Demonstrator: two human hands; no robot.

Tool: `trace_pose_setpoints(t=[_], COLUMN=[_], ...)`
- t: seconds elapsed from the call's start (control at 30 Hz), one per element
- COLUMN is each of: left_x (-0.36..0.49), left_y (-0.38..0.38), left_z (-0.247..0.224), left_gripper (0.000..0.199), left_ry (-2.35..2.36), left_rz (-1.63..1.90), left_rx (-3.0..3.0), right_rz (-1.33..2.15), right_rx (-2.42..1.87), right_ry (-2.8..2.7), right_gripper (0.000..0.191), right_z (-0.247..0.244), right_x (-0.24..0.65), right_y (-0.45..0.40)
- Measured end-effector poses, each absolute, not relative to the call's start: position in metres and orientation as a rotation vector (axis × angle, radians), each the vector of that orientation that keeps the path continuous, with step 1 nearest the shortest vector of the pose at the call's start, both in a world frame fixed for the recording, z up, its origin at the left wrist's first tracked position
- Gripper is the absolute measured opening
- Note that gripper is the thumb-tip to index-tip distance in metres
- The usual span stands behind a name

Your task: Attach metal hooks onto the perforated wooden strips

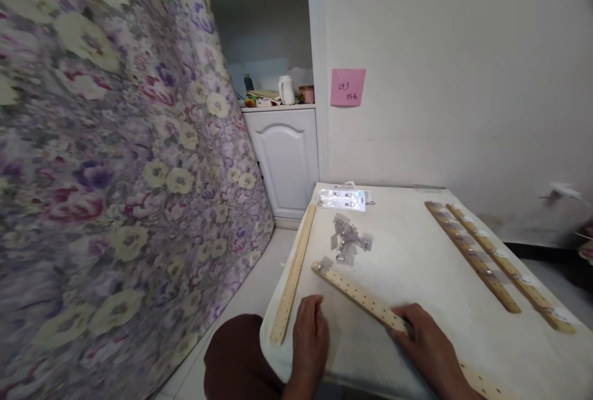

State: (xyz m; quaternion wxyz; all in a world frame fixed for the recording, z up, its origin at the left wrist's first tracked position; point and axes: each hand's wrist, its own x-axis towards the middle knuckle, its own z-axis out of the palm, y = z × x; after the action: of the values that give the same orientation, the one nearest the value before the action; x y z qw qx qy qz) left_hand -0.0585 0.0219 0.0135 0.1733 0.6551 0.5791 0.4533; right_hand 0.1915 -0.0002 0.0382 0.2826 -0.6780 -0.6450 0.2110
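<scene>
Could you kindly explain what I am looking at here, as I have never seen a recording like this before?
There is no machine: these are a person's two bare hands, and the single picture comes from a camera worn on the head, looking forward and down. The right hand grips a wooden strip with holes, which has a small see-through piece at its far end. The left hand is loosely curled near the table's edge; whether anything is inside it cannot be seen. On the pale table also lie another holed strip at left, a pile of small greyish pieces, a clear packet behind it, and two browner strips at right bearing small pieces.
</scene>
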Motion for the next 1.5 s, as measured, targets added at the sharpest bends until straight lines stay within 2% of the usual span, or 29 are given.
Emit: trace_pose_setpoints(t=[0.13, 0.27, 0.43, 0.7, 0.97, 1.17, 1.37, 1.5], left_x=[-0.059, -0.059, -0.061, -0.06, -0.061, -0.062, -0.063, -0.063], left_y=[0.022, 0.022, 0.023, 0.023, 0.024, 0.025, 0.027, 0.027], left_z=[0.017, 0.016, 0.012, 0.016, 0.01, 0.011, 0.012, 0.012], left_gripper=[0.022, 0.022, 0.023, 0.023, 0.022, 0.022, 0.021, 0.023], left_ry=[1.641, 1.628, 1.599, 1.607, 1.584, 1.588, 1.593, 1.597], left_rz=[1.273, 1.267, 1.243, 1.269, 1.271, 1.293, 1.272, 1.259], left_rx=[1.865, 1.862, 1.852, 1.83, 1.846, 1.878, 1.914, 1.93], right_rz=[0.54, 0.676, 0.71, 0.595, 0.487, 0.442, 0.483, 0.49], right_rx=[-1.825, -1.832, -1.71, -1.829, -1.933, -1.952, -1.926, -1.928], right_ry=[-1.721, -1.733, -1.776, -1.797, -1.792, -1.762, -1.751, -1.751], right_gripper=[0.023, 0.024, 0.017, 0.03, 0.03, 0.019, 0.03, 0.027], right_z=[0.034, 0.033, 0.038, 0.031, 0.029, 0.031, 0.03, 0.029], right_x=[0.177, 0.177, 0.166, 0.118, 0.11, 0.107, 0.111, 0.113], right_y=[-0.003, 0.007, 0.057, 0.135, 0.14, 0.139, 0.143, 0.145])
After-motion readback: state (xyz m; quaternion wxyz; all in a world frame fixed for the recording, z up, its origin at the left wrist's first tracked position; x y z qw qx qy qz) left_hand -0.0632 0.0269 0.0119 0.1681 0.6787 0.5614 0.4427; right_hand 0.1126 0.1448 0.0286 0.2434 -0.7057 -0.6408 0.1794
